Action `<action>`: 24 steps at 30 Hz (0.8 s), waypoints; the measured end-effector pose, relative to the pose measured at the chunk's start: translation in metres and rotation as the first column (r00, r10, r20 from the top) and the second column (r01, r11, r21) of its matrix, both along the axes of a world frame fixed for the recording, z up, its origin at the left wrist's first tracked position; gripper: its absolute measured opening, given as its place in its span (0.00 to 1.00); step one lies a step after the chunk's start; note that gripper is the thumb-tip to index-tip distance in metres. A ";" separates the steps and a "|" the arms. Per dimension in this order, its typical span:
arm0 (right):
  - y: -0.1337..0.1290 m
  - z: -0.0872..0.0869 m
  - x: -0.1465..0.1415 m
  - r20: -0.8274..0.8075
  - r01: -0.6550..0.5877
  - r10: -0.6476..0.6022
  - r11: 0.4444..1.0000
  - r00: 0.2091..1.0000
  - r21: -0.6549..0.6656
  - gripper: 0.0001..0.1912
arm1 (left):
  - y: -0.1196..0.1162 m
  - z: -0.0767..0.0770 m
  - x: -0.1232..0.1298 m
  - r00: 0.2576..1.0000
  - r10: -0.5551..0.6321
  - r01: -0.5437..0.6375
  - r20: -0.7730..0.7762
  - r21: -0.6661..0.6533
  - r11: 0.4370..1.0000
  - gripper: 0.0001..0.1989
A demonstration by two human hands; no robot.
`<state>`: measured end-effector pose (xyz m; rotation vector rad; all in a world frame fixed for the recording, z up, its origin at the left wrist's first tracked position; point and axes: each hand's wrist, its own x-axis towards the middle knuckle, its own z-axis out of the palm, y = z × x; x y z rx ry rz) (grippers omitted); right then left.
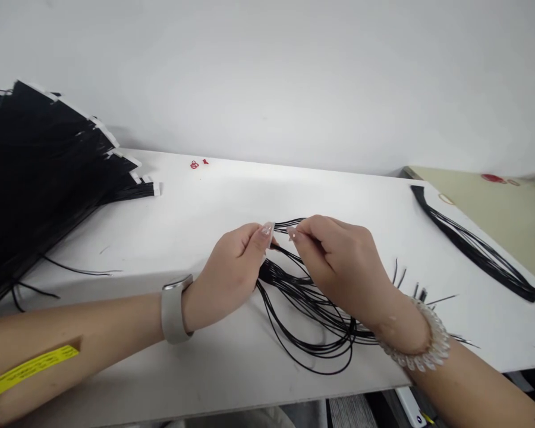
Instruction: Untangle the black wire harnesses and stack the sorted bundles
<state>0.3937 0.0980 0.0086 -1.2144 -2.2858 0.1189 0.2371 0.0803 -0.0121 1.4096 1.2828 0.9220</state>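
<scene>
My left hand (pixel 234 270) is closed on a small white connector (pixel 270 232) near the middle of the view. Thin black wires (pixel 312 309) run from there to the right and loop down over the table's front part. Just right of the connector, my right hand (pixel 339 261) pinches a few of the wires between thumb and forefinger. Its other fingers are curled and partly hidden. The loose wire ends stick out past my right wrist.
A large pile of black wires (pixel 40 178) with white connectors covers the left of the white table (pixel 196 208). Small red bands (pixel 194 164) lie near the wall. A black wire bundle (pixel 477 252) lies at the right, beside a beige surface (pixel 481 208).
</scene>
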 end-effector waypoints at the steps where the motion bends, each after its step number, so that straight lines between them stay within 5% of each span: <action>1: 0.000 0.000 0.000 -0.001 0.002 -0.002 1.000 1.000 -0.004 0.07 | 0.000 0.000 0.000 1.000 -0.002 0.002 -0.001 -0.002 1.000 0.17; 15: 0.000 -0.002 -0.004 -0.053 -0.098 0.095 0.994 0.994 -0.057 0.08 | -0.001 0.002 -0.001 0.988 -0.064 0.080 -0.140 0.112 0.990 0.18; 21: 0.011 -0.002 0.007 0.044 -0.095 0.097 0.995 0.994 -0.034 0.05 | 0.001 0.001 0.000 0.999 -0.034 0.034 -0.019 -0.023 0.999 0.19; 24: 0.016 0.011 0.026 0.074 -0.005 0.000 0.997 0.997 0.076 0.19 | 0.003 -0.001 -0.001 0.994 0.077 -0.071 0.072 -0.088 0.994 0.17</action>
